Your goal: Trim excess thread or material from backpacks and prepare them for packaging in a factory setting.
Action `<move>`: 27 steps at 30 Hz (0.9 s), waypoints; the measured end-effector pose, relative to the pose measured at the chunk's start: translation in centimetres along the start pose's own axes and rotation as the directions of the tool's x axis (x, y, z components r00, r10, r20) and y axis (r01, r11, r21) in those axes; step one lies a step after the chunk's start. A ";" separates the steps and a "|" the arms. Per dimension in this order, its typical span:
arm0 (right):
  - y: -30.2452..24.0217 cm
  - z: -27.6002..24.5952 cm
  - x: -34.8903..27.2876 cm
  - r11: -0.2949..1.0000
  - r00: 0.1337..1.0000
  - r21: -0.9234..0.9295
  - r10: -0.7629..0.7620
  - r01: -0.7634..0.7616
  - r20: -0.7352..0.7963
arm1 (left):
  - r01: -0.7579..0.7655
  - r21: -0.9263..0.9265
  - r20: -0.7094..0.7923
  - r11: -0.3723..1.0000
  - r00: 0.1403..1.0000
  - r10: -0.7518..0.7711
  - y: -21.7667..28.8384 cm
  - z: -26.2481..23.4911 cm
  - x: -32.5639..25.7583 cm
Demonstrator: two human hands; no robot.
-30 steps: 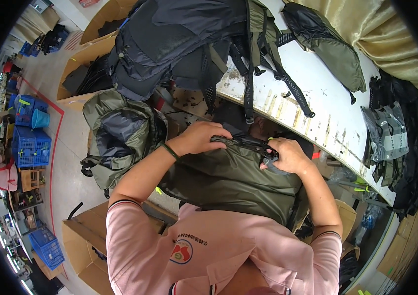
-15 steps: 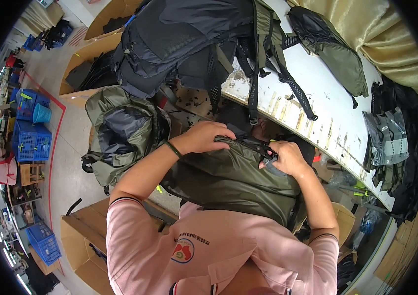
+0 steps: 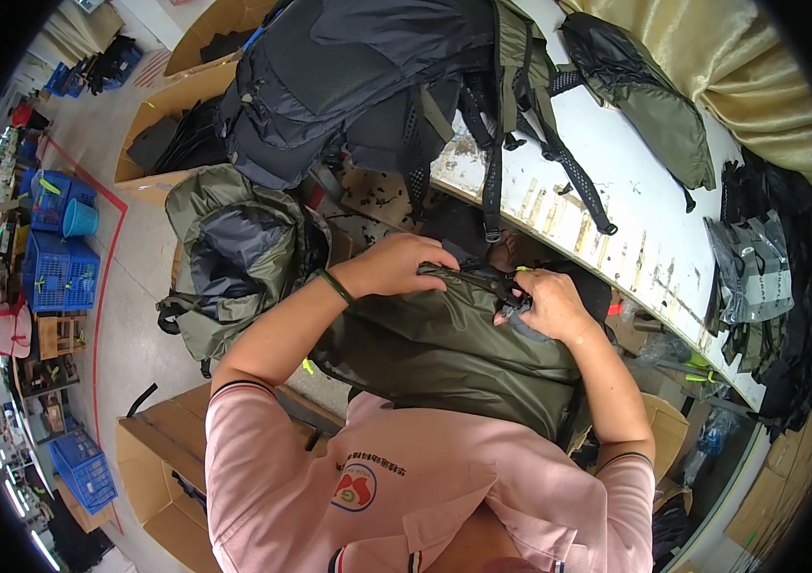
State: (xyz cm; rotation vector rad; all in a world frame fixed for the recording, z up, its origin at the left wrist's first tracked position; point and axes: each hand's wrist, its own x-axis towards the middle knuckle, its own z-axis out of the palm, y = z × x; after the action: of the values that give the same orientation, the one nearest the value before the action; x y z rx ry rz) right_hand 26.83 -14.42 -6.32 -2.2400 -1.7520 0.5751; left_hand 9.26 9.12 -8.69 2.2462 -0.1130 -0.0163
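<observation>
An olive-green backpack [image 3: 444, 349] lies across my lap, with its dark upper edge turned away from me. My left hand [image 3: 396, 267] pinches the left end of that black edge between thumb and fingers. At the other end, my right hand [image 3: 556, 304] is closed around a small black-and-grey piece [image 3: 519, 310] at the edge. The fingers hide most of this piece, so its exact kind is unclear. A black strip [image 3: 478, 279] runs between the two hands. The left part of the backpack, an olive and dark blue section [image 3: 234, 258], hangs beside my left forearm.
Ahead is a white worktable [image 3: 640, 224] with a dark navy backpack [image 3: 358, 86] and a rolled olive bag [image 3: 640, 100]. Cardboard boxes [image 3: 177, 124] stand to the left. Blue crates [image 3: 62, 272] sit farther off. Clear plastic packets [image 3: 755, 267] hang at right.
My right hand has shifted slightly left and down with the small black-and-grey piece, toward my left hand. My left hand stays almost where it was on the edge.
</observation>
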 end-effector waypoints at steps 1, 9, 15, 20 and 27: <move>0.1 0.1 0.0 1.000 1.000 -0.002 -0.012 0.012 -0.012 | -0.003 0.011 -0.001 1.000 1.000 0.003 0.0 0.0 0.0; 0.5 0.2 0.0 1.000 1.000 -0.019 0.014 -0.014 0.007 | -0.027 0.051 -0.021 0.998 0.999 0.028 -0.5 0.1 -0.1; 2.1 1.3 -0.9 0.956 0.992 0.272 0.121 -0.108 -0.032 | 0.055 -0.020 -0.008 0.998 0.998 -0.056 0.0 -0.4 -0.1; 1.6 1.3 -1.3 0.930 0.979 0.318 0.203 -0.186 -0.021 | -0.037 -0.136 -0.054 0.990 0.998 0.030 -0.8 -0.2 0.2; 4.0 3.9 -3.7 0.815 0.962 0.519 0.266 -0.258 0.062 | 0.177 -0.464 -0.194 0.868 0.936 -0.294 -4.1 -3.4 -2.7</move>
State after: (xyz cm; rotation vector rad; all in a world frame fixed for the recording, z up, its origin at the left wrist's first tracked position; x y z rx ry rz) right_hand 27.82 -19.23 -10.94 -2.0755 -1.0926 0.9594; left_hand 7.10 14.56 -9.82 1.7733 0.2875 0.1097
